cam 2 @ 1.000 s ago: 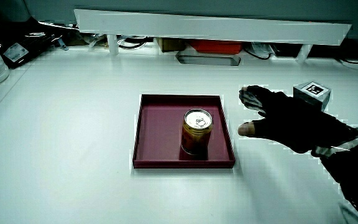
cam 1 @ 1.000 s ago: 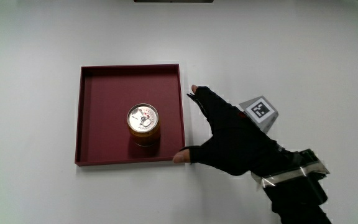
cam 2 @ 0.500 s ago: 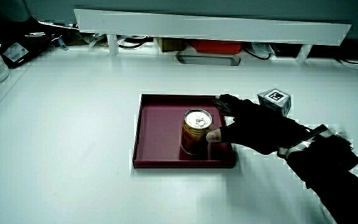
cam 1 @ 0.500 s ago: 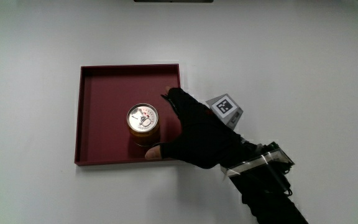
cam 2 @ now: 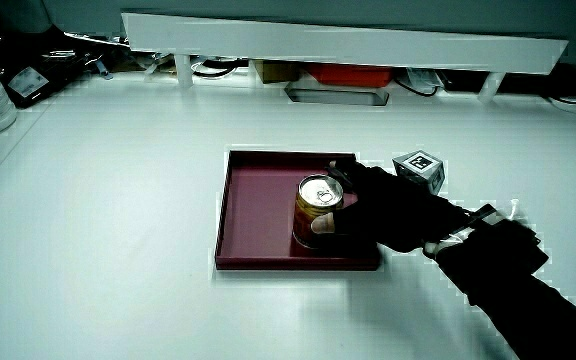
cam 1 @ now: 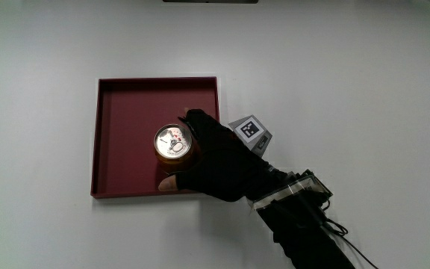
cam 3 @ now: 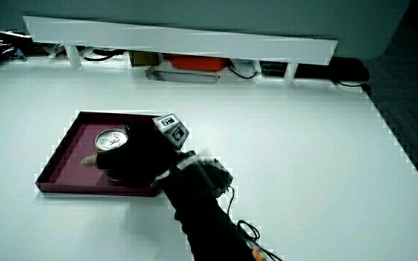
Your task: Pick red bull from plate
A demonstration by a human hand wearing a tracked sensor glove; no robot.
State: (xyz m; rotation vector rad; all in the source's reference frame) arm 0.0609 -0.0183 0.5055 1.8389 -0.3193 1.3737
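Hand wrapping around Red Bull can, fingers closing on its side wall, thumb tip showing bare on the can's person-facing side, remaining fingers curling round the can's other flank. Can standing upright on the dark red square plate, sitting nearer the plate's person-side edge than its middle, silver lid with pull tab facing up. Base reading as resting on the plate floor in a side view; lift-off not showing. Hand reaching in across the plate's side rim, palm covering the corner of the plate closest to the person. Patterned cube riding on the back of the glove, tilting, marker face up, hanging just outside the plate's rim. Forearm in black sleeve running from the table's person-side edge up toward the plate, pale band at the wrist. Plate lying flat on the white table, well clear of the table's edges. Hand hiding most of the can body in a side view, lid only showing. Low white partition standing along the table's edge farthest from the person.
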